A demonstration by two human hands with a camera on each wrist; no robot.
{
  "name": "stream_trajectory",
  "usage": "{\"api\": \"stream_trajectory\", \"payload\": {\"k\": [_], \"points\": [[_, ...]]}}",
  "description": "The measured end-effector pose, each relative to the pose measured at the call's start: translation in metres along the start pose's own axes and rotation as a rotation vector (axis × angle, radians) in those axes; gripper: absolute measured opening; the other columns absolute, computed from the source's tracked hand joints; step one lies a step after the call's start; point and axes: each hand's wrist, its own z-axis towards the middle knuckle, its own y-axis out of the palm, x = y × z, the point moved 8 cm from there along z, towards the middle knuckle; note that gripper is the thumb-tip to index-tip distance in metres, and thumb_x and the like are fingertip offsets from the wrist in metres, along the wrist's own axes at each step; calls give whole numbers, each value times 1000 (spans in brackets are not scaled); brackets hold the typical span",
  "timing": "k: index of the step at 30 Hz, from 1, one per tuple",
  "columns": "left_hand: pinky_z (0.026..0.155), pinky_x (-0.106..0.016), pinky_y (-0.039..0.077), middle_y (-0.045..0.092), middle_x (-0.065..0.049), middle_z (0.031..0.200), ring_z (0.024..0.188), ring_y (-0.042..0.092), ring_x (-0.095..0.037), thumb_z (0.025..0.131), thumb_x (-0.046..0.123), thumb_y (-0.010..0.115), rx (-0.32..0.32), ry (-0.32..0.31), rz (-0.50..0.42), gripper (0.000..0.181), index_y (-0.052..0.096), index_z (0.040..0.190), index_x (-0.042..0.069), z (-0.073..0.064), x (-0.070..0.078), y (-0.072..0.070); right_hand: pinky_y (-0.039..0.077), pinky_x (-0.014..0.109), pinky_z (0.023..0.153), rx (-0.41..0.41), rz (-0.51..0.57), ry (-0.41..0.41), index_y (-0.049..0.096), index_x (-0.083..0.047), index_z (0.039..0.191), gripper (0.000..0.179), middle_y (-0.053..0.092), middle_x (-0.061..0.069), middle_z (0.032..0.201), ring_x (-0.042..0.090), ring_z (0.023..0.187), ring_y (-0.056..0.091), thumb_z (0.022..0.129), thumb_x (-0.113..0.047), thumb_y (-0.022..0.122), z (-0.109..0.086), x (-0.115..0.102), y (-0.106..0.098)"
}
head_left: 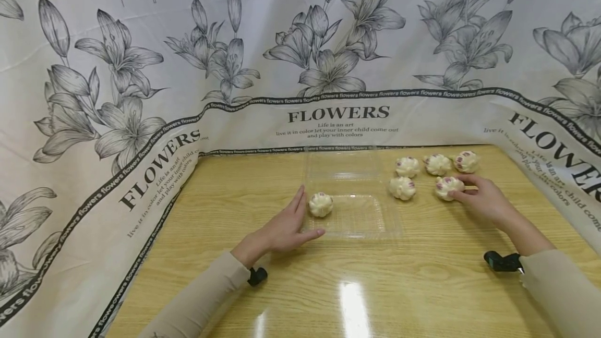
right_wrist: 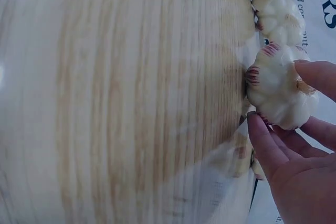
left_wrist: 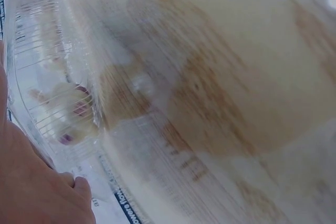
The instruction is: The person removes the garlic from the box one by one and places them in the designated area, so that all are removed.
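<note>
A clear plastic clamshell container [head_left: 361, 233] lies opened out on the table, and one garlic bulb [head_left: 321, 205] sits in the left of its near half. My left hand [head_left: 284, 228] rests against the container's left side, fingers straight and the thumb along the front edge. The same bulb shows through the ribbed plastic in the left wrist view. With thumb and fingers my right hand [head_left: 485, 200] pinches another garlic bulb [right_wrist: 281, 85], white with purple streaks. In the right wrist view the thumb is on one side of it and the fingers on the other.
Several more garlic bulbs, such as the back-right one [head_left: 466, 161] and the near-left one [head_left: 402, 188], stand right of the container on the wood-grain table [head_left: 300, 296]. A flower-printed cloth [head_left: 338, 119] rises behind the table and along both sides.
</note>
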Motion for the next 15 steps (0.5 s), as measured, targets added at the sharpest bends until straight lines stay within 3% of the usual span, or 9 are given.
{"api": "stream_trajectory", "payload": {"k": [13, 15], "points": [[124, -42, 25, -15, -18, 170, 155, 15, -33, 101, 62, 51, 1, -2, -3, 105, -8, 162, 1, -1, -1, 0, 46, 68, 100, -8, -4, 0, 27, 18, 150, 75, 33, 46, 146, 64, 129, 41, 106, -36, 55, 3, 6, 1], [124, -42, 25, -14, -18, 170, 155, 15, -33, 101, 62, 51, 2, -3, -3, 105, -6, 162, -1, -1, -1, 0, 53, 57, 98, -4, 11, -4, 26, 18, 150, 77, 33, 46, 146, 64, 129, 41, 106, -36, 57, 2, 6, 0]]}}
